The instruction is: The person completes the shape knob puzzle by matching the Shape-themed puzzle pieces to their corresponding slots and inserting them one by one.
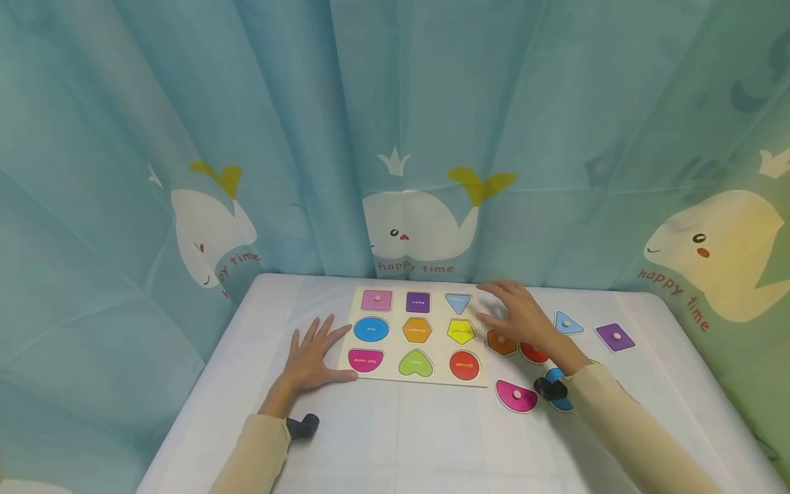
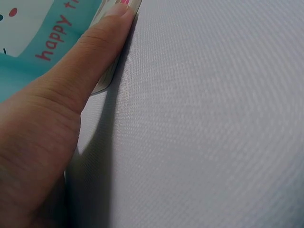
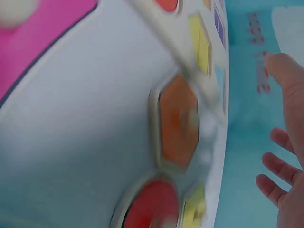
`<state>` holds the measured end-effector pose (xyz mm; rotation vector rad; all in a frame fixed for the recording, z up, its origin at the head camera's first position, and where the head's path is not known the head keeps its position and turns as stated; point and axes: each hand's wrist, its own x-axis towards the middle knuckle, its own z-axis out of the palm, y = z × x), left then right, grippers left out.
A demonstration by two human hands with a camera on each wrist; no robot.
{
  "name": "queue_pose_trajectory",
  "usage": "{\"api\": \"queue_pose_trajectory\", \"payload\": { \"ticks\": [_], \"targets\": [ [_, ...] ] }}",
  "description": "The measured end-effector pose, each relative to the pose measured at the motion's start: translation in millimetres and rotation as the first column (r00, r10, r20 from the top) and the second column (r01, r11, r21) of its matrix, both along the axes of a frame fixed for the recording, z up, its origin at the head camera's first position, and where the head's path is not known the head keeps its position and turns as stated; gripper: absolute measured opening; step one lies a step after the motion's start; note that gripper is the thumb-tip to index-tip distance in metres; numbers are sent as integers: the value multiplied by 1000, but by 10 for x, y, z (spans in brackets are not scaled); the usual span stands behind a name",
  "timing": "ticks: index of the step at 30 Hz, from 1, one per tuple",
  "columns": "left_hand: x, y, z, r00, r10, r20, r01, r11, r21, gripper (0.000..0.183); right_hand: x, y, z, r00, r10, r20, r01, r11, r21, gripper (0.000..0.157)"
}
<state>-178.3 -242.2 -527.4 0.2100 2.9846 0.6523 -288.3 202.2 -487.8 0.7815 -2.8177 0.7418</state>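
Observation:
A white shape-puzzle board (image 1: 395, 377) lies on the table with coloured, labelled shapes in rows. A pink rectangle piece (image 1: 372, 302) with a knob sits in its top left spot. My left hand (image 1: 310, 360) is spread at the board's left edge, its thumb (image 2: 102, 40) resting on the near left corner. Over the right edge, beside the light blue triangle spot (image 1: 459, 302), my right hand (image 1: 524, 317) hovers with parted, slightly bent fingers and nothing between them. Below it lie an orange hexagon piece (image 1: 498, 343) and a red round piece (image 1: 532, 353), partly covered by the hand.
Right of the board are a light blue triangle piece (image 1: 574, 325), a purple square piece (image 1: 623, 339), a magenta half-round piece (image 1: 509, 394) and a blue oval piece (image 1: 560, 403), partly hidden by the right wrist. A yellow knobbed piece (image 3: 192, 204) shows too. Whale-print curtains (image 1: 296, 171) surround the table.

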Motion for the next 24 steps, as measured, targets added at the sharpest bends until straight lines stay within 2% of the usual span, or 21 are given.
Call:
{"api": "queue_pose_trajectory", "payload": {
  "ticks": [6,16,24],
  "targets": [
    [5,2,21,1000,-4,0,4,1000,5,103,100,451,-49,996,-70,-51,70,998,4,63],
    [-12,1,44,1000,-15,2,15,1000,0,101,294,1071,-66,975,-221,-39,220,975,-14,64],
    [9,2,54,1000,-18,-14,19,999,32,102,433,1454,-158,963,-256,-84,249,965,-85,63]
  ]
}}
